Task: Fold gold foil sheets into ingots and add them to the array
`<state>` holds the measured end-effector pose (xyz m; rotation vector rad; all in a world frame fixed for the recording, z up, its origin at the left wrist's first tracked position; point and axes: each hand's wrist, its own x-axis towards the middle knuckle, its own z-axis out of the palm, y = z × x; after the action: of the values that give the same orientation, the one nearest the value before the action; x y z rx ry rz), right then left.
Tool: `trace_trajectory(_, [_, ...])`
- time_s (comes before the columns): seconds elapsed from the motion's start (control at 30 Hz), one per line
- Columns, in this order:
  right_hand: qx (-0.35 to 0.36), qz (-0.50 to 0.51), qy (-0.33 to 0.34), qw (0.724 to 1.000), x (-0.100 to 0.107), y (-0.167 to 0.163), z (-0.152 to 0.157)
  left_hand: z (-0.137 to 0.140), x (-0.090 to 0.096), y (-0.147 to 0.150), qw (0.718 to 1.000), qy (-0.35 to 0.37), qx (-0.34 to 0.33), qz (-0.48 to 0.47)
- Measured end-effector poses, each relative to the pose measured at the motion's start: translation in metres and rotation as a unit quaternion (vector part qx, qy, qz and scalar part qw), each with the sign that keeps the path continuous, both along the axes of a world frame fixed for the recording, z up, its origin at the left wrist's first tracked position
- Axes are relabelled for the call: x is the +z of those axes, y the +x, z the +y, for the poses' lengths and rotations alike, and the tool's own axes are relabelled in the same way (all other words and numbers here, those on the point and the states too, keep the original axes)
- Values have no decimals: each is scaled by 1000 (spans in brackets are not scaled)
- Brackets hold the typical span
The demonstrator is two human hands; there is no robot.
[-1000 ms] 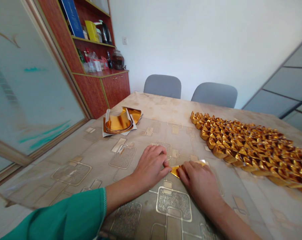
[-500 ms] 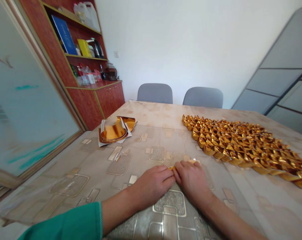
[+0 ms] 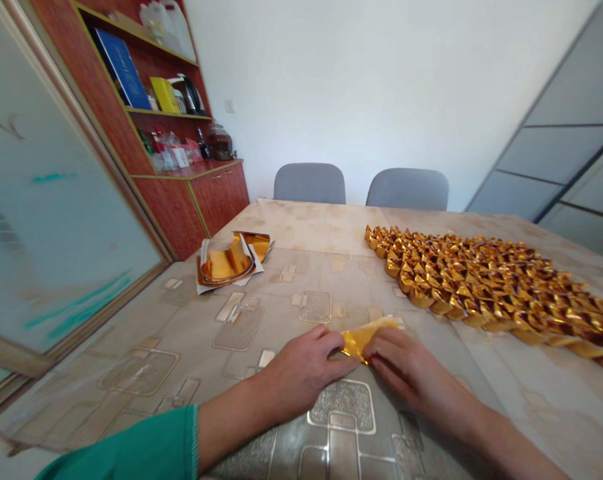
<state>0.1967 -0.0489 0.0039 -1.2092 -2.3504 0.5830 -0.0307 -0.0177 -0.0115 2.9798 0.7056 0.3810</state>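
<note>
A small sheet of gold foil paper (image 3: 357, 339) lies partly folded on the table in front of me. My left hand (image 3: 308, 363) pinches its left end between thumb and fingers. At its right side, the fingers of my right hand (image 3: 398, 357) are closed on the near edge, covering part of it. To the far left rests a loose, curled stack of gold foil sheets (image 3: 228, 263) with white edges. Many folded gold foil pieces (image 3: 481, 280) stand packed in rows on the right.
A patterned plastic cloth covers the table (image 3: 181, 373). Two grey chairs (image 3: 309, 183) stand at its far side by the white wall. A reddish wooden cabinet (image 3: 216, 193) with bottles and a kettle is at the back left, beside a frosted glass door (image 3: 56, 220).
My right hand has shifted to the right and turned, so more of the gold paper shows between my hands. My left hand stays nearly in place at the paper's left end.
</note>
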Motion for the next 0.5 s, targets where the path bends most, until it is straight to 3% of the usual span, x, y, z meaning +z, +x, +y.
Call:
trace_trajectory(0.2, [28,-41,48,998,-7,1,-15,2,-5,-2,1000,-6,2,-9])
trace_trajectory(0.5, [25,12,7,1000,-6,9,-10,0,-11,0,997,-54,45,-39])
